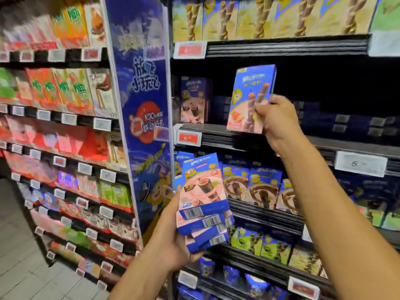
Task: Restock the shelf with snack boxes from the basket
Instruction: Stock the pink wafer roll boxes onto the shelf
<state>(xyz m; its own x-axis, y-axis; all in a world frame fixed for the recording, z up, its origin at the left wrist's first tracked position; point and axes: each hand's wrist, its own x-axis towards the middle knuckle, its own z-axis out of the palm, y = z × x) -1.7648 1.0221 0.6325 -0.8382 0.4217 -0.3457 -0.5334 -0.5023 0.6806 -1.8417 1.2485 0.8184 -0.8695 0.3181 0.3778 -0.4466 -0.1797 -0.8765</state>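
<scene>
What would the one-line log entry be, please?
right hand: holds blue-and-pink cardboard snack box at black shelf | left hand: grips stack of matching boxes

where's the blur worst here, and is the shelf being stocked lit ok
Head view: motion blur smears the left shelves, worst top left; the box in the right hand and the stack in the left hand are sharper; the middle shelf behind the box sits in deep shadow; the wide lens bends shelf lines.
</scene>
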